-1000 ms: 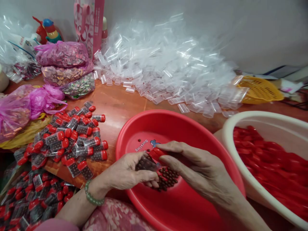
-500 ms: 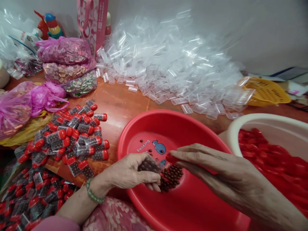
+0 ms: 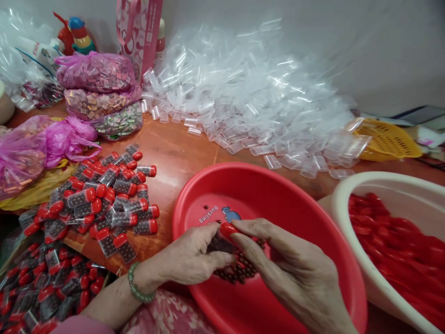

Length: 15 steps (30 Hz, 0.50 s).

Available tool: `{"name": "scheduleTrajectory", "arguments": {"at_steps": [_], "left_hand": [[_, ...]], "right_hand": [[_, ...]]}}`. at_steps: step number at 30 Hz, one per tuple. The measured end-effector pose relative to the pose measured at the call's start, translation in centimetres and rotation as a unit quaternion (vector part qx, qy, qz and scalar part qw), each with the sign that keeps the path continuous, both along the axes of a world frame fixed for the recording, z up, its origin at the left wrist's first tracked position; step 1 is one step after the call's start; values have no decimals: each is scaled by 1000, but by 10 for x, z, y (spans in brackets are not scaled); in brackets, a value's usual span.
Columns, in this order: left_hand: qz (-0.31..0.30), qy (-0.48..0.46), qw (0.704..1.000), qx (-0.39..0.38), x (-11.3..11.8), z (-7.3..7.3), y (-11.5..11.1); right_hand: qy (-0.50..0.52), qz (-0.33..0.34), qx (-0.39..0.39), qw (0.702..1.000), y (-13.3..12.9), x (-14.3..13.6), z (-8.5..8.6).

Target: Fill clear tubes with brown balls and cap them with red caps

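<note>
Over the red basin [image 3: 208,178], my left hand [image 3: 193,257] is closed around a clear plastic tube [image 3: 219,243] filled with small dark brown balls. My right hand [image 3: 288,264] pinches a red cap [image 3: 228,229] between thumb and fingers, at the tube's open end. Whether the cap is seated cannot be made out, as my fingers cover part of the joint. Loose brown balls [image 3: 241,271] lie in the basin beneath both hands, partly hidden by them. A green bead bracelet [image 3: 135,283] circles my left wrist.
Filled, red-capped tubes [image 3: 114,199] lie heaped on the left, with more in a container below. Clear empty tubes [image 3: 250,102] pile up against the wall. A white tub [image 3: 342,204] of red caps stands at right, near a yellow basket [image 3: 392,139]. Pink bags [image 3: 97,74] sit back left.
My right hand has moved left and down, bringing the red cap against the end of the tube in my left hand. The view has shifted slightly.
</note>
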<state>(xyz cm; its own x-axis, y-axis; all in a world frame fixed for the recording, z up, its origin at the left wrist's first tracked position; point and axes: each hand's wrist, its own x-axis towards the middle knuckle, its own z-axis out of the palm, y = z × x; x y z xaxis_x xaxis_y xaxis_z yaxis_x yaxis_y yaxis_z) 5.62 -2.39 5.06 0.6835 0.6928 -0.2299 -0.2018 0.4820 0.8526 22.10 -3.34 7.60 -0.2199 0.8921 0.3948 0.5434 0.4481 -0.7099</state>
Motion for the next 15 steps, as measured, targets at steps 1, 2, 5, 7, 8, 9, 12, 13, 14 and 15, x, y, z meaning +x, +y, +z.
{"name": "scheduleTrajectory", "arguments": {"at_steps": [1, 2, 5, 7, 8, 9, 12, 13, 14, 15], "left_hand": [[-1, -5, 1000, -3, 1, 0, 0], [-1, -13, 1000, -10, 1, -1, 0], [10, -24, 999, -24, 3, 0, 1], [18, -9, 1000, -2, 3, 1, 2], [20, 1, 1000, 14, 3, 1, 2], [21, 9, 999, 26, 3, 1, 2], [17, -2, 1000, 12, 4, 1, 3], [16, -15, 1000, -5, 4, 0, 3], [15, -31, 999, -21, 4, -1, 3], [19, -44, 998, -34, 4, -2, 3]], "right_hand": [[2, -9, 14, 1000, -1, -2, -3], [4, -21, 30, 999, -2, -5, -6], [18, -75, 70, 995, -5, -10, -16], [41, -109, 64, 991, -7, -13, -21], [53, -118, 54, 990, -8, -14, -22], [63, -123, 44, 989, -8, -15, -23], [71, -123, 35, 989, -9, -16, -23], [67, -120, 46, 989, -9, -16, -24], [55, -112, 64, 990, -9, -15, -25], [35, -97, 87, 991, -8, -13, -27]]}}
